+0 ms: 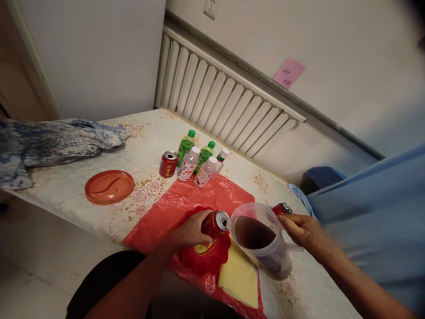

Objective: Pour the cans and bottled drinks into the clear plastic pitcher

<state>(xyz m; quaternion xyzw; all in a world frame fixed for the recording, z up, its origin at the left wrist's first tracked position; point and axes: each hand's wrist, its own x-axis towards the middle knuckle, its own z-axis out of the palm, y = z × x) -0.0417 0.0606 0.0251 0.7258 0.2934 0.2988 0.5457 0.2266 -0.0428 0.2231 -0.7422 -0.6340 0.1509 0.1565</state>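
My left hand (192, 231) is wrapped round a red drink can (216, 223), tilted with its open top against the left rim of a clear plastic pitcher (282, 261). Dark brown liquid (254, 232) stands in the pitcher. On the pitcher's right side, my right hand (299, 228) has its fingers closed by the handle, beside another red can (280, 209); what they grip is partly hidden. Below the left hand sits a red scalloped dish (202, 259) on a red plastic sheet (159, 212), with a folded yellow cloth (239, 277) to its right.
Green-capped bottles (186, 146), white-capped bottles (189, 165) and a red can (168, 165) stand behind the sheet. An orange-red plate (109, 187) and a patterned cloth (59, 144) lie left on the flowered tablecloth (149, 126). A radiator (215, 95) is behind.
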